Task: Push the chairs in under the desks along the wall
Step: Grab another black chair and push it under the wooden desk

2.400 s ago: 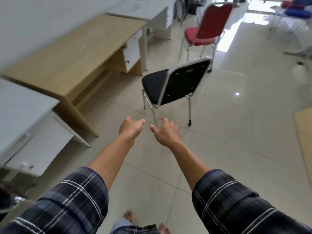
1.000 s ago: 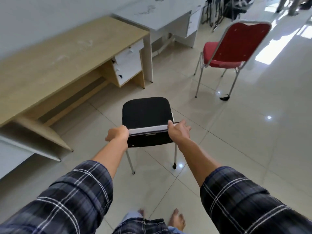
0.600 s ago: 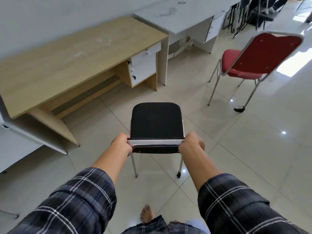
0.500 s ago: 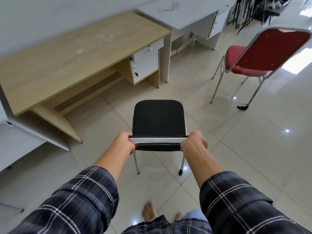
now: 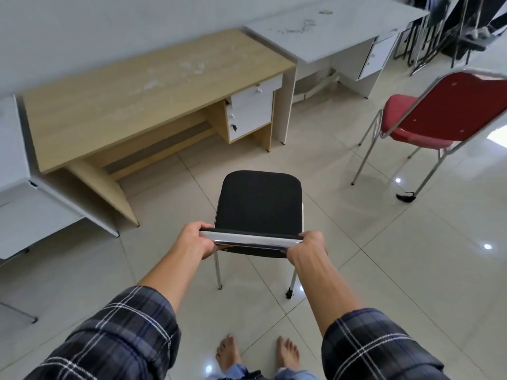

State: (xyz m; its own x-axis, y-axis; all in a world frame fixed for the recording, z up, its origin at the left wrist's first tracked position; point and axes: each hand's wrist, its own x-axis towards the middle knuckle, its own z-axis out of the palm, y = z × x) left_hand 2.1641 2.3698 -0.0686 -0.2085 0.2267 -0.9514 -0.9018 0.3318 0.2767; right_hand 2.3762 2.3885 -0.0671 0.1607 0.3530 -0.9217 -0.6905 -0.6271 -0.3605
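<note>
A black padded chair with chrome legs stands on the tiled floor right in front of me, its seat pointing away. My left hand grips the left end of its chrome backrest top, and my right hand grips the right end. The wooden desk with white drawers stands along the wall, ahead and to the left of the chair. A red chair stands out on the floor at the right, in front of a white desk.
Another white desk fills the left edge, its legs reaching onto the floor. Stacked dark chairs crowd the far right corner. My bare feet are just behind the black chair. Glossy floor tiles stretch out to the right.
My hands went from hanging free to gripping the black chair's backrest. Since then the chair has turned with me so its seat faces the desks more squarely.
</note>
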